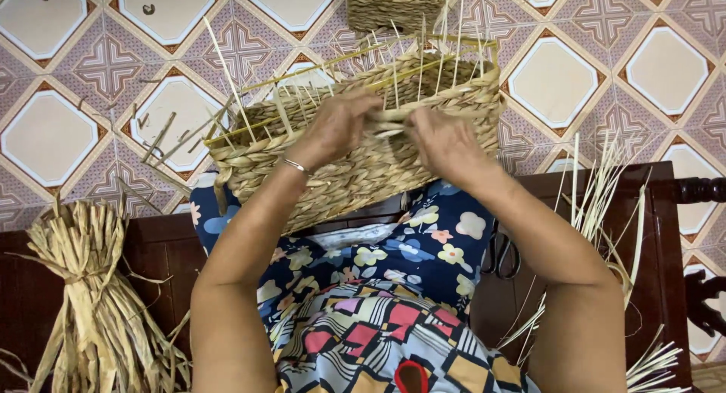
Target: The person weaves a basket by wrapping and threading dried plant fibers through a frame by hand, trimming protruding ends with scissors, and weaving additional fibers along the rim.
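A half-woven rectangular straw basket (340, 177) rests on my lap, its rim near me and thin pale spokes sticking up from its far side. My left hand (336, 128) grips the braided rim at the middle, a thin bracelet on the wrist. My right hand (446, 143) is right beside it, pinching a flat straw strand (389, 119) at the same rim. Both hands meet at one spot on the near wall.
A tied bundle of dried straw (87, 287) lies on the dark wooden bench (162, 249) at my left. Loose pale strands (605, 204) and black scissors (501, 253) lie at my right. Another woven basket (397, 7) stands on the patterned tile floor (98, 68) beyond.
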